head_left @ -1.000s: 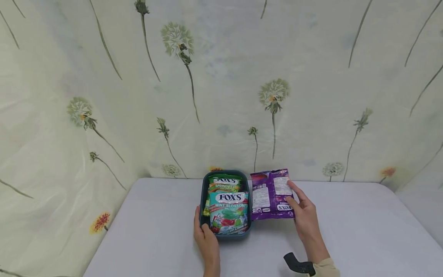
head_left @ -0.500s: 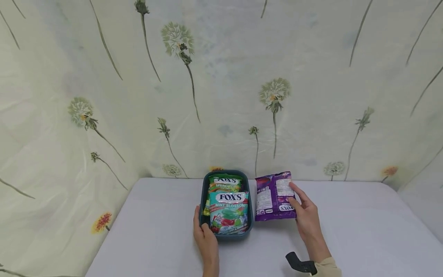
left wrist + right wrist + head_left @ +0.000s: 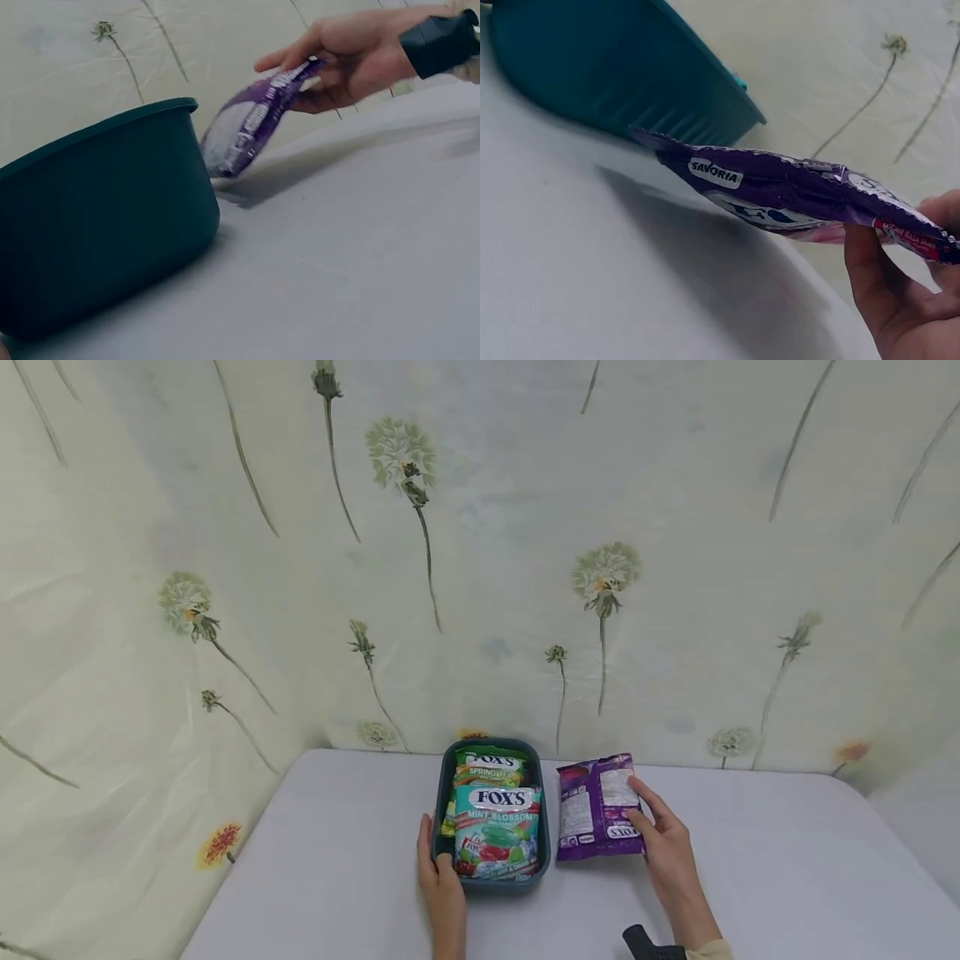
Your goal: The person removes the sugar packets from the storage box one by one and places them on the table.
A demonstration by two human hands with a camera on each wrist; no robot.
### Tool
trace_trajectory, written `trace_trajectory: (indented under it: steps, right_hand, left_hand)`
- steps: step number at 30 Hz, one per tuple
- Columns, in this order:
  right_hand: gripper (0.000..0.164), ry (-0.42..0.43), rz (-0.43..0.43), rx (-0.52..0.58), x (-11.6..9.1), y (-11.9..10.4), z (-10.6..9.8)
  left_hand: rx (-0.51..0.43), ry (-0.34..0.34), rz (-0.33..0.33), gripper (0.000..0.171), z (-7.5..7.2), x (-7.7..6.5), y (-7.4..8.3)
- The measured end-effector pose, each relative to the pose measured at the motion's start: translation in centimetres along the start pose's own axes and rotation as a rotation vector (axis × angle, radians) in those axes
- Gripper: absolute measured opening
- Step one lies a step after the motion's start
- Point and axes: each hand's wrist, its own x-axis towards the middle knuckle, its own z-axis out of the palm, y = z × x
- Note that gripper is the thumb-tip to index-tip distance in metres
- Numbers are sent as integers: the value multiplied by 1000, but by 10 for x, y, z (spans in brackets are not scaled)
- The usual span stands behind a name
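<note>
A dark teal plastic tub (image 3: 544,827) stands on the white table, holding a green Fox's Spring Tea candy bag (image 3: 491,762) behind a light teal Mint Blossom candy bag (image 3: 498,835). My left hand (image 3: 444,889) grips the tub at its front left corner, fingers along the outer wall and thumb at the rim. To the right of the tub, my right hand (image 3: 669,852) pinches the right edge of a purple Fox's candy bag (image 3: 596,806), its printed back turned up. In the right wrist view this purple bag (image 3: 757,187) hangs above the table, over its shadow.
A white-covered table (image 3: 337,877) lies under everything. Behind it hangs a pale curtain (image 3: 480,568) printed with dandelions. A black strap (image 3: 439,45) is on the right wrist.
The purple candy bag has moved a little to the right, away from the tub, in my right hand. My left hand stays at the tub. The head view has tilted slightly.
</note>
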Motion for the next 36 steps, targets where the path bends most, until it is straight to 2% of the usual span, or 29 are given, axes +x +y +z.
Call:
trace_trajectory:
  steps: [6,9,15,20,27,36]
  right_hand:
    - [53,-10,1,-112,4,15,9]
    - [52,-5,9,-171,4,17,9]
    - [51,45,29,-262,5,17,-1]
    - [55,37,39,-347,4,16,-4]
    - [61,8,32,-667,-2,13,-3]
    - [61,-42,25,-758,-8,16,-5]
  left_hand:
    - [47,-26,19,60,-16,4,0]
    - [54,-30,17,56,-19,5,-1]
    - [26,-71,18,52,-12,4,0]
    - [11,-66,41,51,-9,2,2]
    - [34,-98,27,51,-11,3,1]
    - [2,-119,8,52,-9,5,0]
